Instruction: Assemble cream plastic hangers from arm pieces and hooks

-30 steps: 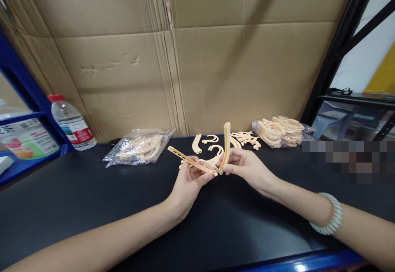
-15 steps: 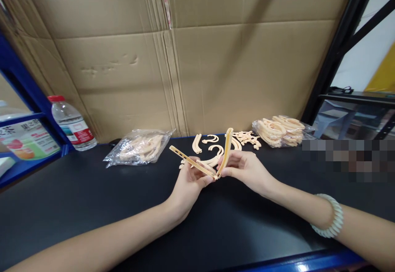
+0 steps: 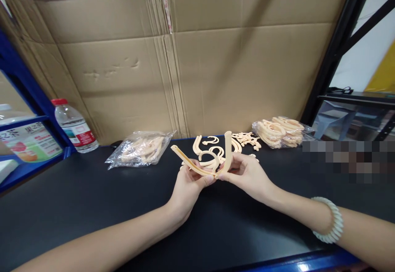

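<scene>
Centrally, left hand (image 3: 189, 184) and right hand (image 3: 247, 174) each pinch one beige strip (image 3: 189, 163), (image 3: 227, 153); strips meet at the fingertips, diverging upward in a V.

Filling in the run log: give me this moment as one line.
left hand: holds left strip | right hand: holds right strip | strips meet in a V | loose pieces behind | black table
</scene>
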Demonstrator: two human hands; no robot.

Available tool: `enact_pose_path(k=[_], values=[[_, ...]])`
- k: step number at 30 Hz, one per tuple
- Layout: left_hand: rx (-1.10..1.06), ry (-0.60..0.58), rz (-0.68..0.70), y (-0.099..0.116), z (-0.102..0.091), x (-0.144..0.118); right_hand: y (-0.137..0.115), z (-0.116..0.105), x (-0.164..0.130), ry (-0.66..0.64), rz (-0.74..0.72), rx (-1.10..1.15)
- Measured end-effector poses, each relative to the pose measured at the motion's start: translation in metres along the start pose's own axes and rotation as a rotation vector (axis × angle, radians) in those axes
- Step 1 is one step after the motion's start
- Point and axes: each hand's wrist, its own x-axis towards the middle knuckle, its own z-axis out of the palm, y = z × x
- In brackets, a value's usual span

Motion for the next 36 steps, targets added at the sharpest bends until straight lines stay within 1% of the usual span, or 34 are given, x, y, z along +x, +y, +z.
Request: enact_pose_path(k=[4,7,10,13,15,17,20,22,23,26,29,32,36], values=[[0.015,-0.015,-0.015,-0.001,0.001,0.0,-0.001,0.001,0.001,0.041,-0.01,0.001],[0.042,-0.002,-0.047,0.003,0.002,0.001,-0.002,-0.004,0.007,-0.007,0.028,0.038],[0.074,0.01,-0.059,0.013,-0.001,0.006,-0.003,-0.022,0.017,-0.066,0.052,0.093],[0.085,0.033,-0.047,0.027,-0.009,0.016,-0.007,-0.05,0.029,-0.083,0.04,0.082],[0.069,0.023,-0.05,0.036,-0.017,0.027,-0.01,-0.071,0.035,-0.09,0.016,-0.032],[0.067,0.0,-0.09,0.044,-0.026,0.038,-0.014,-0.088,0.039,-0.104,-0.028,-0.215],[0.1,-0.012,-0.147,0.055,-0.042,0.052,-0.017,-0.104,0.043,-0.143,-0.089,-0.481],[0.241,-0.093,-0.15,0.062,-0.052,0.058,-0.019,-0.108,0.043,-0.203,-0.121,-0.597],[0.364,-0.152,-0.126,0.066,-0.056,0.06,-0.02,-0.108,0.043,-0.25,-0.141,-0.646],[0.816,-0.338,0.016,0.073,-0.065,0.063,-0.021,-0.106,0.042,-0.415,-0.194,-0.764],[1.137,-0.494,0.194,0.073,-0.068,0.062,-0.019,-0.104,0.041,-0.504,-0.165,-0.85],[1.341,-0.581,0.336,0.066,-0.066,0.059,-0.014,-0.104,0.041,-0.531,-0.115,-0.896],[1.449,-0.632,0.357,0.059,-0.063,0.054,-0.01,-0.105,0.042,-0.555,-0.081,-0.909]])
